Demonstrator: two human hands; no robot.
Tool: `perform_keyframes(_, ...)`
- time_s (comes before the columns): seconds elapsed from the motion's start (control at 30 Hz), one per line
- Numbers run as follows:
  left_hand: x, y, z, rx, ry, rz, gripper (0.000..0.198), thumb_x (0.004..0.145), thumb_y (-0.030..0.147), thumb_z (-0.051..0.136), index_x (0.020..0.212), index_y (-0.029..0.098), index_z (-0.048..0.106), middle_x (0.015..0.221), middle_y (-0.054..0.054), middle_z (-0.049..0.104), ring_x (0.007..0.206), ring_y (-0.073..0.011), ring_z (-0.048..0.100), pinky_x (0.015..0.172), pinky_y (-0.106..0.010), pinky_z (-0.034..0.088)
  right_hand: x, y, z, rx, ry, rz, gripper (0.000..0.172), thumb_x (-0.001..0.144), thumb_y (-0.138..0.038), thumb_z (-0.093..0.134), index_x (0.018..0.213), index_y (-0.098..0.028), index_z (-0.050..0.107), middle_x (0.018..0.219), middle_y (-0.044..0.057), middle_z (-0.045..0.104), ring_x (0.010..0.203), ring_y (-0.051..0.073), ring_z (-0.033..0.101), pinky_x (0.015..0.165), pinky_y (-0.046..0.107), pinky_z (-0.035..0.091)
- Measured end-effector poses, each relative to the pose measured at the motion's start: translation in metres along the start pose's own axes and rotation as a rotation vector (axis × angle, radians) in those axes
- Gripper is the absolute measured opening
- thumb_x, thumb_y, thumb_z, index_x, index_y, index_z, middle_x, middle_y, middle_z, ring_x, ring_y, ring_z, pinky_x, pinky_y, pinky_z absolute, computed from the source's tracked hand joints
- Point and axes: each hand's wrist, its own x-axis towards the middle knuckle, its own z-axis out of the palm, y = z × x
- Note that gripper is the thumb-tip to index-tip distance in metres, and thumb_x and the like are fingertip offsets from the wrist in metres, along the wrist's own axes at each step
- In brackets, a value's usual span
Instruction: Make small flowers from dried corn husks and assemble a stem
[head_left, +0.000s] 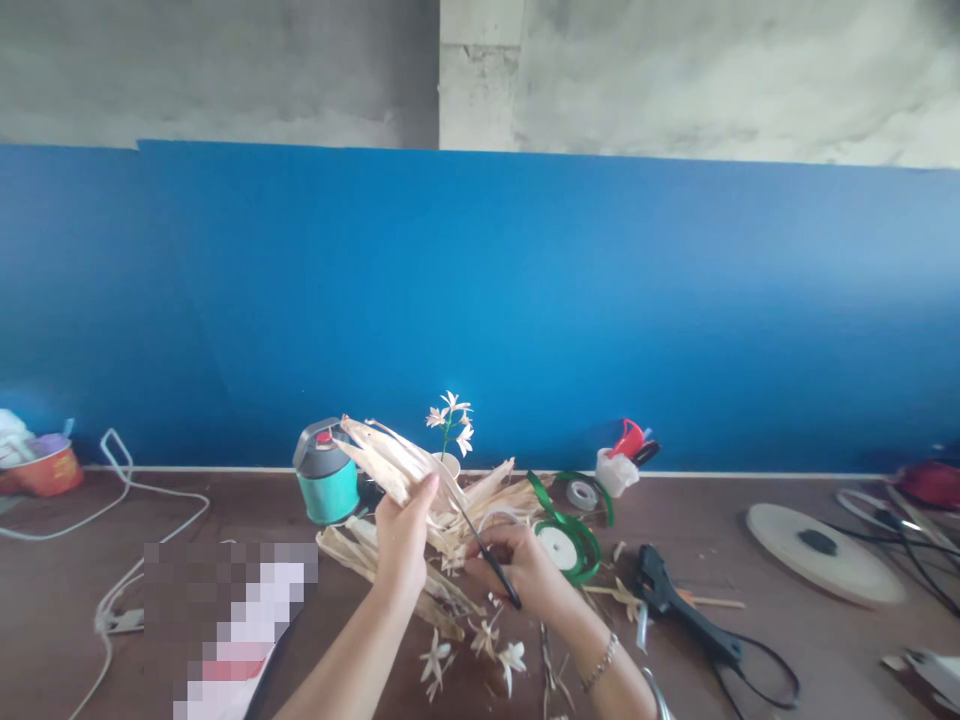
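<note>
My left hand (405, 540) is closed around a bunch of dry, pale corn husks (390, 458), raised above the table and pointing up to the left. My right hand (531, 572) grips what look like scissors (501, 578), seen nearly edge-on, with a dark handle and a thin blade. That blade reaches the husks just right of my left thumb; whether it touches them is unclear. More husks (360, 548) lie beneath my hands. White husk-like flowers (484, 638) rest nearer to me. Behind the husks, a green-stemmed sprig of white flowers (450, 415) stands in a small cup (448, 465).
A teal-and-grey container (328, 490) stands left of the husks. Green ribbon on a spool (559, 548), a tape roll (582, 495) and a black glue gun (682, 610) lie rightward, with a round disc (825, 555) beyond. White cable (187, 497) snakes across the left. A blue partition (480, 300) closes off the back.
</note>
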Motion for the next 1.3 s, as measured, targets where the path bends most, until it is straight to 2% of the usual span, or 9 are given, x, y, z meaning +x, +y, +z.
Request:
perform_keyframes(0.13, -0.008, -0.005, 0.002, -0.033, 0.028, 0.001, 0.04, 0.063, 0.03, 0.077, 0.097, 0.011, 0.069, 0.092, -0.011, 0.073, 0.089, -0.0262, 0.067, 0.074, -0.032, 0.051, 0.001, 0.003, 0.002, 0.021, 0.019, -0.002, 0.02, 0.063, -0.03, 0.074, 0.07, -0.014, 0.066, 0.038, -0.008, 0.043, 0.029, 0.005, 0.036, 0.03, 0.016, 0.023)
perform_keyframes(0.27, -0.009, -0.009, 0.001, -0.083, 0.007, -0.011, 0.042, 0.063, 0.031, 0.078, 0.098, 0.011, 0.068, 0.093, -0.011, 0.072, 0.09, -0.0265, 0.067, 0.075, -0.033, 0.052, 0.002, 0.006, 0.003, 0.03, 0.028, 0.012, 0.019, 0.065, -0.029, 0.072, 0.073, -0.013, 0.067, 0.037, -0.007, 0.044, 0.029, 0.005, 0.036, 0.03, 0.016, 0.024)
perform_keyframes(0.5, -0.008, -0.009, 0.003, -0.124, 0.039, -0.041, 0.044, 0.06, 0.031, 0.079, 0.098, 0.011, 0.068, 0.091, -0.011, 0.072, 0.087, -0.0257, 0.067, 0.074, -0.033, 0.052, 0.005, 0.011, 0.003, -0.017, 0.063, -0.071, 0.014, 0.064, -0.026, 0.072, 0.07, -0.013, 0.068, 0.043, -0.006, 0.045, 0.036, 0.005, 0.037, 0.034, 0.015, 0.026)
perform_keyframes(0.73, -0.011, -0.012, 0.004, -0.118, 0.047, -0.075, 0.041, 0.062, 0.029, 0.078, 0.098, 0.012, 0.067, 0.094, -0.01, 0.072, 0.09, -0.0256, 0.067, 0.074, -0.032, 0.052, 0.004, 0.01, 0.004, 0.002, 0.066, -0.017, 0.016, 0.064, -0.026, 0.072, 0.072, -0.013, 0.067, 0.041, -0.007, 0.043, 0.033, 0.004, 0.035, 0.032, 0.016, 0.023)
perform_keyframes(1.17, -0.014, -0.01, 0.006, -0.133, 0.076, -0.101, 0.039, 0.06, 0.027, 0.079, 0.095, 0.011, 0.067, 0.09, -0.011, 0.072, 0.088, -0.0257, 0.067, 0.072, -0.032, 0.052, 0.006, 0.014, 0.006, -0.073, 0.121, -0.113, 0.013, 0.066, -0.026, 0.069, 0.068, -0.013, 0.067, 0.047, -0.005, 0.049, 0.04, 0.005, 0.038, 0.037, 0.017, 0.026)
perform_keyframes(1.3, -0.014, -0.009, 0.007, -0.122, 0.074, -0.108, 0.038, 0.06, 0.025, 0.078, 0.094, 0.011, 0.068, 0.09, -0.011, 0.073, 0.088, -0.026, 0.067, 0.073, -0.032, 0.053, 0.006, 0.014, 0.005, -0.071, 0.109, -0.052, 0.017, 0.065, -0.028, 0.07, 0.072, -0.013, 0.067, 0.044, -0.006, 0.046, 0.037, 0.006, 0.038, 0.035, 0.017, 0.027)
